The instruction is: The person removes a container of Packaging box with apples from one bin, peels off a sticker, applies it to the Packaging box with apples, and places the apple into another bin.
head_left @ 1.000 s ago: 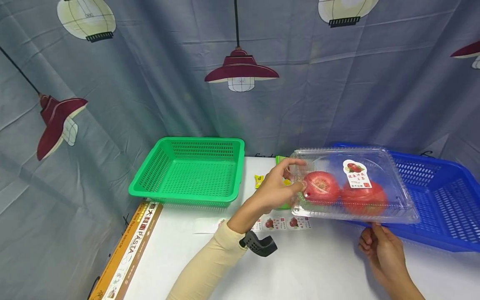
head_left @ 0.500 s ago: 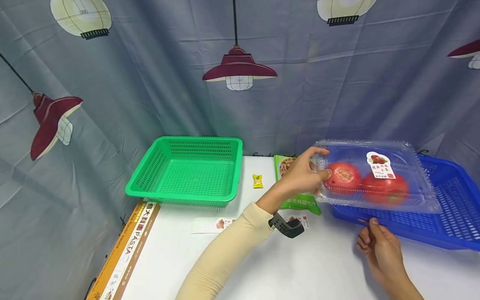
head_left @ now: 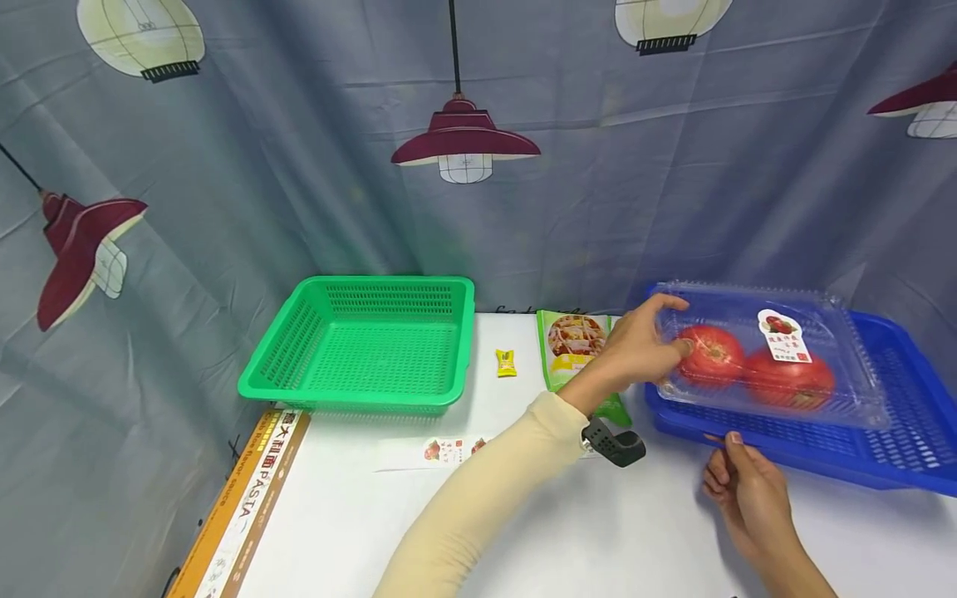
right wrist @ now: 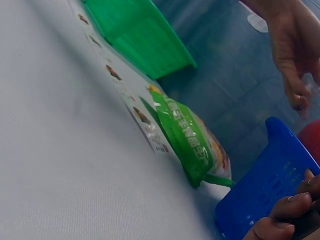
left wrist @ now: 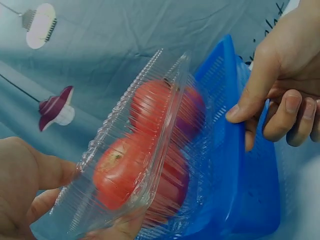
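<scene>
With fingers and thumb, my left hand (head_left: 649,345) grips the left end of a clear plastic clamshell box (head_left: 852,365). Two red tomatoes (head_left: 712,355) show inside it, and a white label (head_left: 785,336) is stuck on the lid. The box is tilted and overlaps the blue basket (head_left: 915,349) in the head view. My right hand (head_left: 751,494) pinches the basket's front rim; in the left wrist view its thumb (left wrist: 242,107) lies over that rim, the other fingers curled.
A green basket (head_left: 359,399) stands at the left, a long pasta box (head_left: 250,498) in front of it. Between the baskets lie a small yellow packet (head_left: 506,363) and a green food bag (head_left: 546,353). A label strip (head_left: 444,451), partly hidden by the left arm, lies nearer.
My left hand has carried the tomato box rightward, over the blue basket, uncovering the green bag. The right hand has stayed at the basket's front rim.
</scene>
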A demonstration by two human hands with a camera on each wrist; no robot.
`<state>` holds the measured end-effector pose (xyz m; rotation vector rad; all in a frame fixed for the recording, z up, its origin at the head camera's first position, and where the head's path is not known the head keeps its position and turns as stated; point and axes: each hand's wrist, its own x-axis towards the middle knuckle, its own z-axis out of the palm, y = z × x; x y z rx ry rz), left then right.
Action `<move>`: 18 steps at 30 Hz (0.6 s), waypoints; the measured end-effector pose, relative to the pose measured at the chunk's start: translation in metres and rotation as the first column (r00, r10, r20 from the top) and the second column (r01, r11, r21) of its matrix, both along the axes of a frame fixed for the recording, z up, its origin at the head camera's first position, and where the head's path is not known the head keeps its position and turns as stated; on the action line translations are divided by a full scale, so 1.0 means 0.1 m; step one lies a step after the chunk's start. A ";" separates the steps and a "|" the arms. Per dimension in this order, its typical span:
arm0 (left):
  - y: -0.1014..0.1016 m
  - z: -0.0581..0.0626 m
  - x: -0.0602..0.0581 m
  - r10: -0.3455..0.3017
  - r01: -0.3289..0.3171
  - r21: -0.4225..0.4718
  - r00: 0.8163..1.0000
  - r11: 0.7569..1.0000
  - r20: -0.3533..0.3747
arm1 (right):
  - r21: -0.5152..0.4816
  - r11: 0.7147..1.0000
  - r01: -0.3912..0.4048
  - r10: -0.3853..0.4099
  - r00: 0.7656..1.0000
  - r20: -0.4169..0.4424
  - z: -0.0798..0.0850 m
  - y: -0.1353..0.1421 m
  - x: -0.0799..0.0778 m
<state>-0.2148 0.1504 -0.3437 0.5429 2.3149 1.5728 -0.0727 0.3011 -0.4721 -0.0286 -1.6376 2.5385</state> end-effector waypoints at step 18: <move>0.46 -0.33 0.05 0.068 -0.144 -0.281 0.963 0.949 -0.262 | 0.064 0.996 0.055 -0.059 0.996 0.062 0.01 -0.04 0.00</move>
